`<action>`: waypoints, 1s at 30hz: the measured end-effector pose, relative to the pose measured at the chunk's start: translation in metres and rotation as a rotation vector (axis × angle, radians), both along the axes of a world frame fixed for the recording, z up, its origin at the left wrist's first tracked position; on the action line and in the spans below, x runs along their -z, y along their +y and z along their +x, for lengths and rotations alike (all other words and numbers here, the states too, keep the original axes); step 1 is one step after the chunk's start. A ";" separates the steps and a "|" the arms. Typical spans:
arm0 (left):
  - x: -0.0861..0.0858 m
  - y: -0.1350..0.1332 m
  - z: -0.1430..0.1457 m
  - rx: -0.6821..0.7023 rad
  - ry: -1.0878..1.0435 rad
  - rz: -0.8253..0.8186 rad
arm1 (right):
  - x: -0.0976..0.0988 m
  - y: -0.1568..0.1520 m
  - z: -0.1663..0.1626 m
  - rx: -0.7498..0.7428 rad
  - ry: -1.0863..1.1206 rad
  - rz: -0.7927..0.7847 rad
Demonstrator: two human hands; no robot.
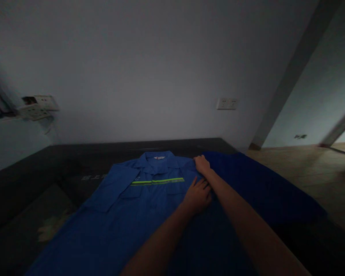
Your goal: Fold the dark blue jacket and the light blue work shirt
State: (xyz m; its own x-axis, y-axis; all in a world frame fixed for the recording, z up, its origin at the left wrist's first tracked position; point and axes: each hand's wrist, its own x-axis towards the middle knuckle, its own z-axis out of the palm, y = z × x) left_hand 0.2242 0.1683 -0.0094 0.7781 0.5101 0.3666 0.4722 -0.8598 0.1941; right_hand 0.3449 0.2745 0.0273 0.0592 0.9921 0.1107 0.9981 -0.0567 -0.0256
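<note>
A blue work shirt (158, 197) lies front up, its collar toward the wall, with a yellow-green reflective stripe across the chest. One sleeve (112, 188) is folded over the front on the left side. At the shoulder on the right, the fingers of my right hand (202, 165) are bent over the shirt's edge and appear to grip it. Just below, my left hand (197, 195) rests on the shirt near that same edge, its fingers spread. My right forearm hides part of the fabric there.
Beneath the shirt is a dark surface (83, 153) backing onto a pale wall (143, 76). Darker blue fabric (247, 180) spreads out at the right. Sockets (227, 103) are on the wall, and a power strip (33, 112) sits at the left. Tiled floor (304, 165) lies beyond.
</note>
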 end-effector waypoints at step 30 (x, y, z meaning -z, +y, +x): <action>0.004 -0.014 0.008 0.059 0.054 -0.116 | 0.005 0.031 0.019 -0.194 -0.130 0.056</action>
State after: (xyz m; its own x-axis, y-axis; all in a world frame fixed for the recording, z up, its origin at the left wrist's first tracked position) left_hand 0.2322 0.1545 -0.0132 0.8250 0.4994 0.2644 0.4341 -0.8597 0.2691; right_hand 0.3636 0.3059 0.0225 -0.1500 0.9756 0.1602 0.9853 0.1341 0.1059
